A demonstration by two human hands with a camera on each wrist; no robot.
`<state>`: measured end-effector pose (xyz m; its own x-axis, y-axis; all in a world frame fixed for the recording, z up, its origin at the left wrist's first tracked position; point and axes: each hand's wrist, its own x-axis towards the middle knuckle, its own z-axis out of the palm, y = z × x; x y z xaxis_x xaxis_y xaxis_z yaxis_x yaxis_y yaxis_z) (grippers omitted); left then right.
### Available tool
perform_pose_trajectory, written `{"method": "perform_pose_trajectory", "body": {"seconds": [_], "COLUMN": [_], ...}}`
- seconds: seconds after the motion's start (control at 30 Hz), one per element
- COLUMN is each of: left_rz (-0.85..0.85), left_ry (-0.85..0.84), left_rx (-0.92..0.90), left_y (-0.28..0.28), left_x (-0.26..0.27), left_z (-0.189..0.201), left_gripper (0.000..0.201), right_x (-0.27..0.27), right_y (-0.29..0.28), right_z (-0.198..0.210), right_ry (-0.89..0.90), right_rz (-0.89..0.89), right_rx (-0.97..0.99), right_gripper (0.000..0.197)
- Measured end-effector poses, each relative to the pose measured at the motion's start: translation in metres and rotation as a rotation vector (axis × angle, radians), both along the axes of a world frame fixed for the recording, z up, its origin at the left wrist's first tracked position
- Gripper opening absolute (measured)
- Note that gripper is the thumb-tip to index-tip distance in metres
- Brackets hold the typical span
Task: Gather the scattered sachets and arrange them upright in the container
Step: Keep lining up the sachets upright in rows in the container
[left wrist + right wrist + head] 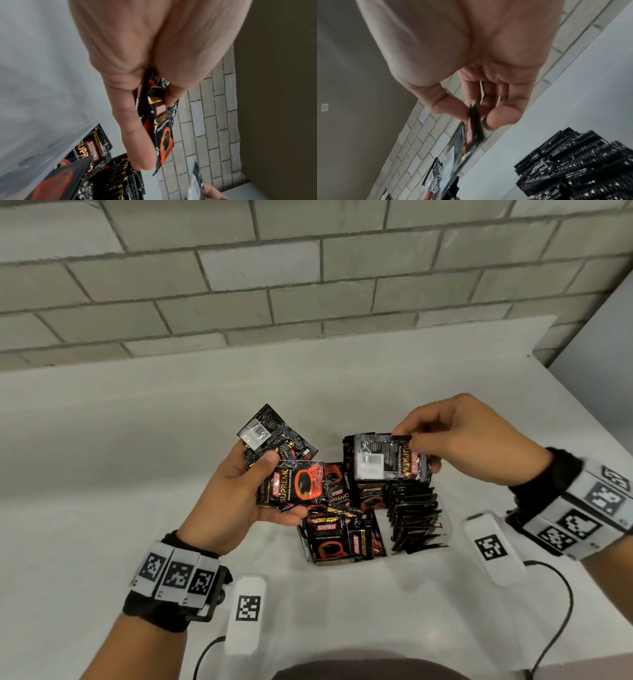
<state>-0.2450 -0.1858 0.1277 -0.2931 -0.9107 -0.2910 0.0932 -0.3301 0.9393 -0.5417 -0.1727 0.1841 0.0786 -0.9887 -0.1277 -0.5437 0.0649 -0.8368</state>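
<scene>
Black and red coffee sachets fill a clear container (449, 537) on the white counter. Several stand upright in a row (414, 515) on its right side (573, 169); others lie loose and askew (334, 537) on its left. My left hand (274, 484) hovers left of the container and grips a few sachets fanned out (296, 487), thumb on top (164, 142). My right hand (416, 445) is above the container's far side and pinches one sachet (387, 462) by its edge, back side showing (467, 142). The container's clear wall (51, 148) shows near the left hand (152, 129).
A grey brick wall (308, 285) runs behind the counter (102, 474). Two white tagged blocks with black cables lie near my wrists, one on the left (245, 614) and one on the right (493, 546). A grey panel (603, 344) bounds the right side.
</scene>
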Motion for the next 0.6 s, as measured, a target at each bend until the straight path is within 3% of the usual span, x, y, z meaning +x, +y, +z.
{"method": "perform_pose_trajectory", "body": {"seconds": [0.23,0.33,0.4,0.5,0.6], "left_rz": [-0.009,0.001,0.010,0.010,0.009], "left_ry": [-0.006,-0.009,-0.010,-0.009,-0.010], "left_rx": [0.017,0.016,0.016,0.019,0.024], "left_y": [0.003,0.003,0.003,0.002,0.003], "left_x": [-0.002,0.000,0.002,0.002,0.001], "left_z": [-0.002,-0.001,-0.001,-0.001,-0.001], "left_gripper": [0.028,0.029,0.028,0.028,0.028], "right_x": [0.004,0.005,0.006,0.012,0.015], "right_y": [0.000,0.001,0.001,0.000,-0.001], "right_z": [-0.015,-0.014,-0.014,-0.021,-0.031], "right_ry": [0.093,-0.076,-0.096,0.063,0.219], "right_rz": [0.035,0.049,0.052,0.060,0.118], "right_rx": [-0.164,-0.130,-0.120,-0.112,-0.098], "right_gripper": [0.016,0.022,0.023,0.013,0.028]}}
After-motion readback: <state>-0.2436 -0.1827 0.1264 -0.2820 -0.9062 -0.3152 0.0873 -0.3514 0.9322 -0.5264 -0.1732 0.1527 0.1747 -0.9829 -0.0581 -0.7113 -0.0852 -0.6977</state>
